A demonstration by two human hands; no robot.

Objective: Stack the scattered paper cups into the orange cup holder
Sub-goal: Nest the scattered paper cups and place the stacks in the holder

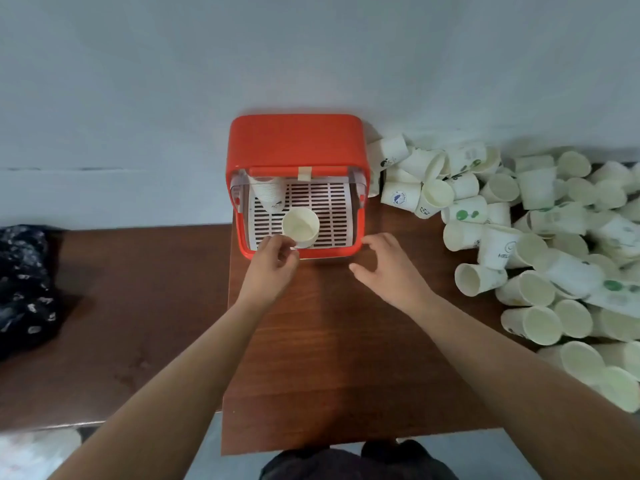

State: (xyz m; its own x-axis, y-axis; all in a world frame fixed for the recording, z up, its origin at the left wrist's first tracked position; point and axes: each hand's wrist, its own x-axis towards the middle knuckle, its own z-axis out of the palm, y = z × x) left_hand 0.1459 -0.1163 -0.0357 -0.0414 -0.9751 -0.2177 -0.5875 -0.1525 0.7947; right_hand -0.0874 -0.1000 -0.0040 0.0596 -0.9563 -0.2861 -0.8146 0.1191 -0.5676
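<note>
Orange plastic, glossy and round-cornered: the cup holder (296, 143) sits just beyond your left hand (273, 259), which pinches the near rim of an upright paper cup (300, 227), mouth up, on its white slatted tray (332, 209). The tilted nested stack (267, 195) lies just beyond-left of that grip. Your right hand (384, 265), fingers spread, empty, is farther; loose cups (540, 237) heap right of it.

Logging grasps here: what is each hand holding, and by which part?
The left hand pinches one paper cup by its near side wall; the right hand holds nothing.
</note>
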